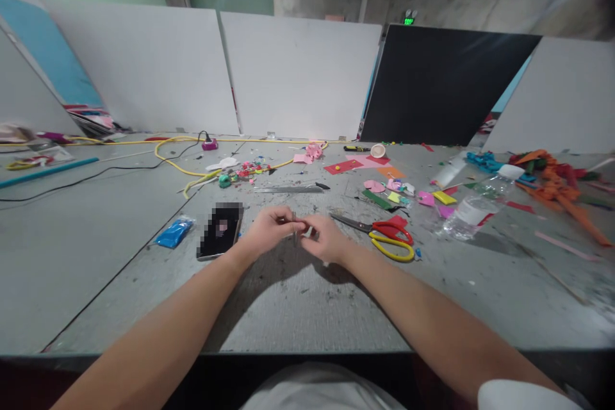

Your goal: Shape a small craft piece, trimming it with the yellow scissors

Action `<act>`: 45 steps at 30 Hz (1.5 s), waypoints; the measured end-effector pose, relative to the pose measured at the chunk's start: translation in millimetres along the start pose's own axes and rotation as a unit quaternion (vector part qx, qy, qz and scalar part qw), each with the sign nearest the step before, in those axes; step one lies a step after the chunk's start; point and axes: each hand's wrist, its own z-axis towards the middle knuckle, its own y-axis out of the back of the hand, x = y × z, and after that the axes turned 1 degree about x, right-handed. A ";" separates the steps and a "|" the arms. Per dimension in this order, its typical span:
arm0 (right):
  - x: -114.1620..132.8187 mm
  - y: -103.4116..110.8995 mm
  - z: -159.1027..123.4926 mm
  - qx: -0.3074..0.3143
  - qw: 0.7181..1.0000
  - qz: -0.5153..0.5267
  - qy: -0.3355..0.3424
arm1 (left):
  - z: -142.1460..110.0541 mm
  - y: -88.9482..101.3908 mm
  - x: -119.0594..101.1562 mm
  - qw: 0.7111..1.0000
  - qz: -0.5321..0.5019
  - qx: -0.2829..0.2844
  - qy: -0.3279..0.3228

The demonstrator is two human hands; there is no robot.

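My left hand (272, 229) and my right hand (325, 239) meet fingertip to fingertip above the grey table. Both are closed in a pinch. Between them is a small, thin greyish piece (295, 237), pinched by my left fingers; its kind is too small to tell. Whatever my right fingertips pinch is mostly hidden behind them. Just right of my right hand lie scissors (384, 238) with one red and one yellow handle loop. A phone (221, 229) with a blurred screen lies beside my left wrist. Beyond my hands rests a thin, clear strip-like thing with a dark tip (298, 188).
A blue packet (175, 232) lies left of the phone. At right stands a clear water bottle (480, 205), with orange and blue balloon-like strips (552, 179) behind it. Coloured paper scraps (343, 165), a yellow cable (177, 170) and upright white panels (302, 70) are farther back.
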 end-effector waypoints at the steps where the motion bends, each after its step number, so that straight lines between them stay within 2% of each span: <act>1: -3.8 4.2 2.0 -0.004 1.000 -0.029 0.006 | 0.4 -0.1 0.5 1.000 0.010 -0.005 -0.004; 3: -13.2 11.0 8.3 -0.022 0.995 -0.097 -0.020 | 0.8 -0.6 0.9 0.999 0.030 -0.014 -0.007; 6: -26.4 16.8 25.6 -0.034 0.974 -0.201 -0.099 | 0.1 -2.0 -0.6 0.999 0.045 -0.020 -0.004; 10: -38.0 20.8 63.5 0.024 0.936 -0.326 -0.134 | -2.5 -3.7 -3.4 0.999 0.034 -0.014 -0.006; 15: -52.7 20.1 114.5 0.064 0.917 -0.369 -0.141 | -2.7 -2.8 1.3 0.999 0.034 -0.030 0.004; 18: -60.2 14.6 129.8 0.085 0.906 -0.387 -0.149 | -2.5 -1.2 5.9 0.999 0.035 -0.036 0.007; 23: -64.7 6.6 128.9 0.100 0.888 -0.422 -0.152 | -4.0 -1.3 6.0 0.998 0.041 -0.046 0.006; 31: -69.1 11.6 120.6 0.100 0.873 -0.458 -0.134 | -3.8 -1.0 -0.2 0.997 0.046 -0.059 0.009; 38: -68.6 12.5 115.6 0.091 0.874 -0.464 -0.113 | -1.9 1.9 1.4 0.998 0.037 -0.059 0.012; 45: -70.2 13.5 117.7 0.109 0.876 -0.456 -0.111 | -0.7 3.8 3.6 0.997 0.046 -0.057 0.005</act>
